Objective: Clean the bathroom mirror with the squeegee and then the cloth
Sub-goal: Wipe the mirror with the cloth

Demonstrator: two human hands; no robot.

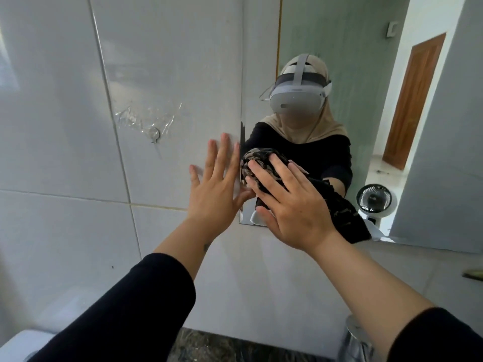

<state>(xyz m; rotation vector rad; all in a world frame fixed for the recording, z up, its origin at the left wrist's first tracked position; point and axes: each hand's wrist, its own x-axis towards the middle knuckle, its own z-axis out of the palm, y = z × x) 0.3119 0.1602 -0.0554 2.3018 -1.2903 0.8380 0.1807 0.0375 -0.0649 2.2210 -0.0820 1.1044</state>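
With our left hand (214, 186) spread flat on the tiled wall (156, 74) beside the mirror (300, 22) and our right hand (292, 205) pressing the cloth (252, 155), fingers straight, onto its lower left corner, we should wipe in firm, overlapping strokes to the edges.

A dark marbled tabletop (224, 346) runs along the near edge below the tiled wall (65, 126). A chrome tap (356, 343) stands at its right.
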